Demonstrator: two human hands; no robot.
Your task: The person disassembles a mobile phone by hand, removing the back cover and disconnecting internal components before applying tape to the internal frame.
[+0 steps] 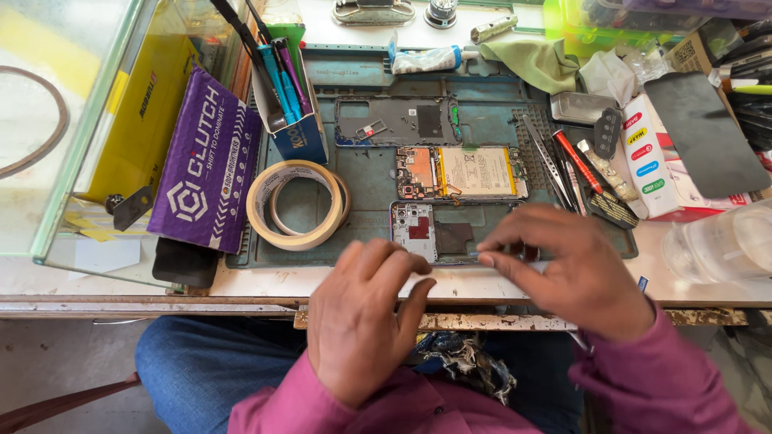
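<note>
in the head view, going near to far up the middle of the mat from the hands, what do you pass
right hand → phone back cover under its fingertips → opened phone with battery → grey phone frame → white tube

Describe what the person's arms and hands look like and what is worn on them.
Both hands are bare: no gloves, and no rings or watch show. The left hand and right hand come out of long magenta-pink sleeves that reach the wrists. No markings are visible.

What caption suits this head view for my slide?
Both hands, left and right, work on an opened phone shell on a repair mat.
</note>
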